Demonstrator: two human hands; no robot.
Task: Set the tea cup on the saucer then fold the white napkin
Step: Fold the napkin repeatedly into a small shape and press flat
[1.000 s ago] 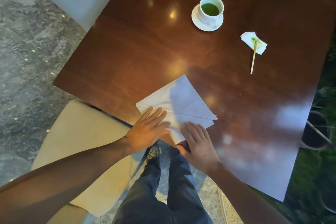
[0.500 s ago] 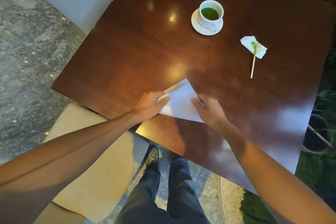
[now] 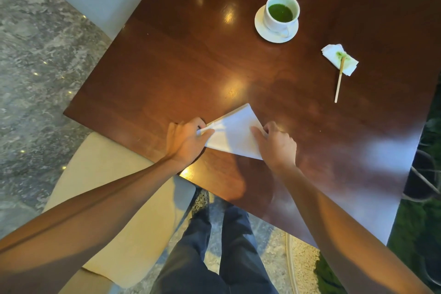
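Nearest me, my left hand (image 3: 185,142) pinches the left corner of the white paper napkin (image 3: 235,135), a flat triangle between both hands; my right hand (image 3: 276,144) grips its right edge, fingers curled. Fold looks underway, not finished. Far beyond the hands, the white ceramic tea cup (image 3: 281,13) of green liquid sits on the white round saucer (image 3: 263,31): done. No readable writing.

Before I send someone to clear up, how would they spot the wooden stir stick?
Start from the white tea cup on its saucer at the table's far side. Right of it lies a small green-stained crumpled tissue. The stir stick rests one end there: the only thin, pale wooden thing.
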